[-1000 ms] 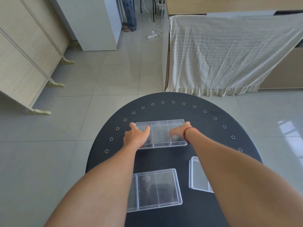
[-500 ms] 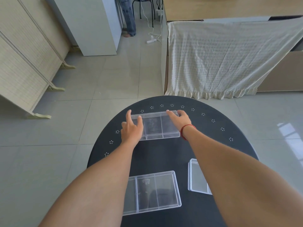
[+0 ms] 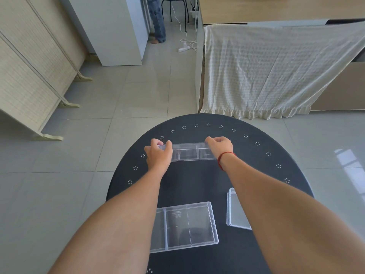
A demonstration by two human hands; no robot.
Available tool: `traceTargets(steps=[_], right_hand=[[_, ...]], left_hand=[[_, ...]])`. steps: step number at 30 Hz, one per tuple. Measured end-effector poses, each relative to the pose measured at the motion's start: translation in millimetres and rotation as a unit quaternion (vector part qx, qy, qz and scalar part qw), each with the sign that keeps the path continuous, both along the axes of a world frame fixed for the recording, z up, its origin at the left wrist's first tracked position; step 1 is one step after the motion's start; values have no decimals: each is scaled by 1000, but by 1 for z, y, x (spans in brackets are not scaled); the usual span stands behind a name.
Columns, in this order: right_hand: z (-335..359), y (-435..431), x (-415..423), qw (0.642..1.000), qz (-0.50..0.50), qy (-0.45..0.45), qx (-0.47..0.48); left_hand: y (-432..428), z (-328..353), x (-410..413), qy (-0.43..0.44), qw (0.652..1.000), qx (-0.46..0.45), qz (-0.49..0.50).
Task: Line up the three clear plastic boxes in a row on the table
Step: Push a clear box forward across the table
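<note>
Three clear plastic boxes are on the round black table (image 3: 197,180). The far box (image 3: 189,152) with dividers is tilted up on its long edge near the table's far side. My left hand (image 3: 159,155) grips its left end and my right hand (image 3: 220,146) grips its right end. A second, divided box (image 3: 187,224) lies flat near the front, partly under my left forearm. A third clear box (image 3: 235,210) lies flat at the right, half hidden by my right forearm.
A cream cloth (image 3: 276,70) drapes over a wooden bench beyond the table. A folding screen (image 3: 29,72) stands on the left and a white cabinet (image 3: 112,30) behind it. A person's legs (image 3: 158,20) and a power strip (image 3: 183,48) are at the back.
Both hands pushed the far box away from me toward the table's far side, then tipped it from lying flat up onto its long edge, with fingers now closed on both ends.
</note>
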State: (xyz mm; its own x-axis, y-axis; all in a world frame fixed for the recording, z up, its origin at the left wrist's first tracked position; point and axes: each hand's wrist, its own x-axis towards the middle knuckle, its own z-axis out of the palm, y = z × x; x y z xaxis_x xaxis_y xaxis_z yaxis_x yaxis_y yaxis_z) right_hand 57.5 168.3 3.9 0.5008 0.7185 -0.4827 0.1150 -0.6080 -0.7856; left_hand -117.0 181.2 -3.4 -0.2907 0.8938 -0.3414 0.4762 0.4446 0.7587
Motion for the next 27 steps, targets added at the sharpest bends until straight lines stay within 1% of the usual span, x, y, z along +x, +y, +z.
traceTargets(steps=[4, 7, 10, 13, 15, 18, 20, 23, 25, 27], right_hand=[[-4, -4, -1, 999, -12, -14, -27], [-7, -9, -1, 996, 40, -49, -63], [-9, -15, -5, 987, 103, -91, -84], [-18, -22, -7, 973, 161, -126, -106], [-23, -25, -9, 961, 189, -166, -110], [-24, -22, -14, 934, 223, -264, -86], [-23, -15, -15, 926, 254, -269, -68], [-28, -1, -10, 925, 280, -247, -69], [-33, 9, -5, 924, 291, -239, -63], [-36, 21, -4, 924, 301, -229, -52]], left_hand=[[-7, -2, -2, 36, 999, 0, -32], [-15, -7, 0, 55, 994, -12, -93], [-21, -15, 3, 78, 982, -51, -167], [-25, -19, 6, 109, 970, -91, -200], [-25, -21, 7, 127, 963, -103, -213], [-18, -23, 9, 157, 954, -103, -234], [-11, -23, 12, 202, 945, -79, -246], [3, -23, 16, 262, 929, 7, -260], [11, -27, 17, 281, 917, 51, -279], [21, -33, 18, 284, 913, 71, -284]])
